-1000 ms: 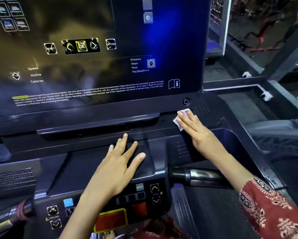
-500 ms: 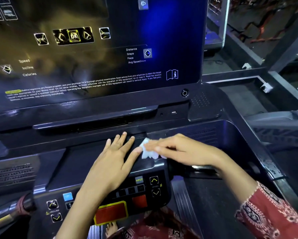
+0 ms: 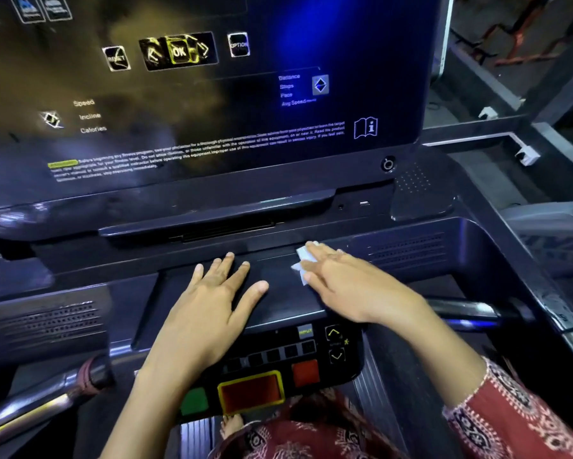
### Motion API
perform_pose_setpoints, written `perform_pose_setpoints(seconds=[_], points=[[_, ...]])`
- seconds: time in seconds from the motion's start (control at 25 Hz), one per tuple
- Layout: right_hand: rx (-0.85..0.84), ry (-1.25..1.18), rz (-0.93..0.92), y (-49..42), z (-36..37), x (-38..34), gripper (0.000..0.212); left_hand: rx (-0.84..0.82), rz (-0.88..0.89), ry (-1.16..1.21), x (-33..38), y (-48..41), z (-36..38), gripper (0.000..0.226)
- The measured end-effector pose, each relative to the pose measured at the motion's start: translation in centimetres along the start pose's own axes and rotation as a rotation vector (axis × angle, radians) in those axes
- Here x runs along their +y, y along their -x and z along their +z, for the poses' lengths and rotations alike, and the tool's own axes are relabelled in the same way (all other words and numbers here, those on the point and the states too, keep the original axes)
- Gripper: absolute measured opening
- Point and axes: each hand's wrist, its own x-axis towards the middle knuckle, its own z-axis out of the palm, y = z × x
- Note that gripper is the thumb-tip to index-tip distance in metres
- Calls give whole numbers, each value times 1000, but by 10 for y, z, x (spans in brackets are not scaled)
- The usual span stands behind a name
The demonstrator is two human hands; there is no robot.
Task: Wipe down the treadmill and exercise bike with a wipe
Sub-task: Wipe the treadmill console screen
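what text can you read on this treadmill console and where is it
"OK": lit key on the display panel.
"OPTION": option key to its right.
Worn key to its left: blurred.
"Speed", "Incline", "Calories": left labels.
"Distance", "Steps", "Pace", "Avg Speed": right labels.
"i": book sign.
Warning paragraph: too small to read.
Green key on the lower keypad: blurred.

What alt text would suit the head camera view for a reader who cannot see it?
The right hand presses a white wipe flat on the black treadmill console, and the left hand rests flat beside it. A large dark display stands above; a green button and red buttons lie below.
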Motion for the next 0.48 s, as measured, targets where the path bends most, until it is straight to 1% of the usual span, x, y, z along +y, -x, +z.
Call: perform_pose_setpoints(seconds=[0.12,0.2,0.32,0.44,0.48], points=[[-44,138,45,-23,13,-33,41,10,-53,18,-22,10,-7,86],[-28,203,83,-33,20,-52,38,14,-82,29,-36,17,-9,86],[-38,242,120,-39,20,-70,37,44,-73,-3,-54,25,-11,93],[-50,225,93,-46,27,-100,41,55,-114,-6,-76,32,-16,90],[-52,219,75,-50,30,-112,42,64,-121,-8,-83,34,-18,93]])
